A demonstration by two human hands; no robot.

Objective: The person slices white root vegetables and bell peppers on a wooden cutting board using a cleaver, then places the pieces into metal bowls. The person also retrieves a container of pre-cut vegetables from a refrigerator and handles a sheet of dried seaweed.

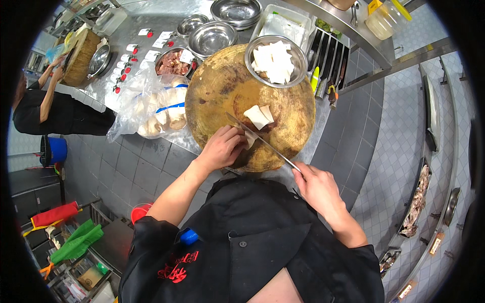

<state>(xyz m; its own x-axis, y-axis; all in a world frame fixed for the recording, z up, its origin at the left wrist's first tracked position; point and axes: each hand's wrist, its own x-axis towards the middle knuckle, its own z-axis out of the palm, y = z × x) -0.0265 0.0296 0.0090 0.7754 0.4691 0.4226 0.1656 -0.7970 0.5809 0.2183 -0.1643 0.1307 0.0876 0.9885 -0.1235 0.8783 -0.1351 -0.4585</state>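
My right hand grips the handle of a kitchen knife, its blade seen nearly edge-on and slanting across the round wooden chopping block. Beside the blade, my left hand presses a pale mushroom piece onto the wood with bent fingers. Just beyond the knife lie a few cut mushroom pieces. On the block's far edge stands a steel bowl heaped with white mushroom slices. A clear plastic bag of whole king oyster mushrooms rests against the block's left side.
Behind the bag sits a bowl of cut raw meat. Steel bowls and a plastic tub line the back. A slotted rack holds knives at right. Another person works at a second block on the left.
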